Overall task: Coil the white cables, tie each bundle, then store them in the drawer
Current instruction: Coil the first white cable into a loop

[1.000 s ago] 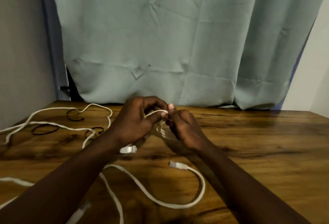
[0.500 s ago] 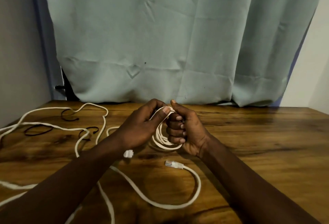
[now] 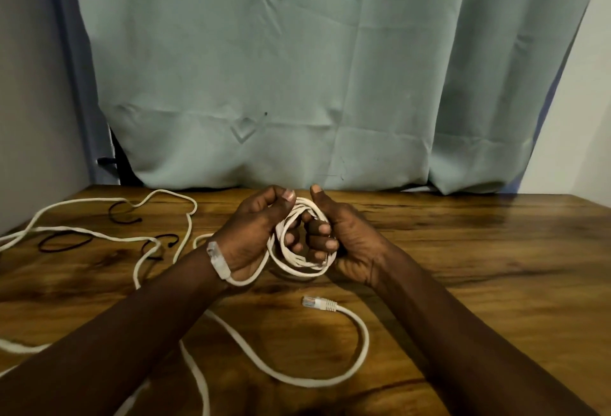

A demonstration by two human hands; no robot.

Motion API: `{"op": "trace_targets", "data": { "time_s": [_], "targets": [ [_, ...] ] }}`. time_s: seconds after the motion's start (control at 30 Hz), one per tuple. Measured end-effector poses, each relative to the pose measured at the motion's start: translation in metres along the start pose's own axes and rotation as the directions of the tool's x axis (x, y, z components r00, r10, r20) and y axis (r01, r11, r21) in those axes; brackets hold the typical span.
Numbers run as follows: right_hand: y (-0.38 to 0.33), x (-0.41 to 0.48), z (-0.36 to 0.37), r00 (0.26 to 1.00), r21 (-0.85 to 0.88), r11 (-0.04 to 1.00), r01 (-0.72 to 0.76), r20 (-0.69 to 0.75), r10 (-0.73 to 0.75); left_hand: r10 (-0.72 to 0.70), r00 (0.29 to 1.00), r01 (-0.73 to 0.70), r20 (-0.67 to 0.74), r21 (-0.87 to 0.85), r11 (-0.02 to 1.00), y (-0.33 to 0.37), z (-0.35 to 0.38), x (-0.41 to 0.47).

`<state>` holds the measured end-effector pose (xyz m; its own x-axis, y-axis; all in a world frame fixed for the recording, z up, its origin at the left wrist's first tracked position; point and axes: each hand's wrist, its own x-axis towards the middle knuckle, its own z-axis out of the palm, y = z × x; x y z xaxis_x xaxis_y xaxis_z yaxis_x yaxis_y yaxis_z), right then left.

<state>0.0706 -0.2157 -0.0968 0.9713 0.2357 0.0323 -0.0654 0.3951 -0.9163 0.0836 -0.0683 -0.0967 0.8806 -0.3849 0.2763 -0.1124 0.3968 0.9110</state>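
A small coil of white cable (image 3: pixel 299 263) hangs between my two hands above the wooden table (image 3: pixel 479 270). My right hand (image 3: pixel 344 243) grips the coil's loops with curled fingers, thumb up. My left hand (image 3: pixel 254 233) pinches the strand at the top of the coil, and the cable's plug end (image 3: pixel 218 260) lies across my left wrist. A second white cable (image 3: pixel 360 346) curves over the table near me, its plug (image 3: pixel 319 304) lying free. More white cable (image 3: pixel 99 233) trails in loose bends to the left.
Three black ties lie at the left: one (image 3: pixel 124 214) near the back, a loop (image 3: pixel 64 243) and another (image 3: pixel 158 243) beside it. A pale green curtain (image 3: pixel 297 68) hangs behind the table. A grey wall (image 3: pixel 29 101) stands at the left.
The coil has grown from a short pinched bend to several loops. My right hand turned palm-up around it, and the plug end swung up onto my left wrist.
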Motion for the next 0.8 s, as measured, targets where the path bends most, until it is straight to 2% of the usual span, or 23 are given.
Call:
{"op": "trace_targets", "data": {
  "time_s": [0.13,0.27,0.4,0.53,0.67,0.8],
  "targets": [
    [-0.001,-0.001,0.006,0.996,0.025,0.996,-0.089,0.028,0.088,-0.063,0.997,0.067,0.045,-0.072,0.995,-0.001,0.002,0.002],
    [0.007,0.006,0.015,0.996,-0.062,0.998,0.002,-0.084,-0.007,-0.064,0.998,0.064,0.002,0.028,0.998,0.002,0.005,0.006],
    [0.005,0.006,0.012,0.991,-0.028,0.999,0.026,-0.133,-0.029,-0.033,0.999,0.033,-0.004,0.095,0.995,0.001,0.007,0.009],
    [0.000,0.002,0.006,0.991,-0.012,1.000,0.023,-0.134,-0.025,0.014,1.000,-0.015,0.012,0.084,0.996,-0.003,0.009,0.009],
    [0.000,0.002,-0.002,0.993,0.004,1.000,0.001,-0.117,0.000,-0.096,0.989,0.101,0.112,-0.040,0.994,-0.001,0.002,0.010],
    [-0.001,0.004,0.002,0.992,0.016,1.000,0.005,-0.128,-0.003,-0.054,0.997,0.054,0.049,0.009,0.998,-0.002,0.000,0.010]
  ]
}}
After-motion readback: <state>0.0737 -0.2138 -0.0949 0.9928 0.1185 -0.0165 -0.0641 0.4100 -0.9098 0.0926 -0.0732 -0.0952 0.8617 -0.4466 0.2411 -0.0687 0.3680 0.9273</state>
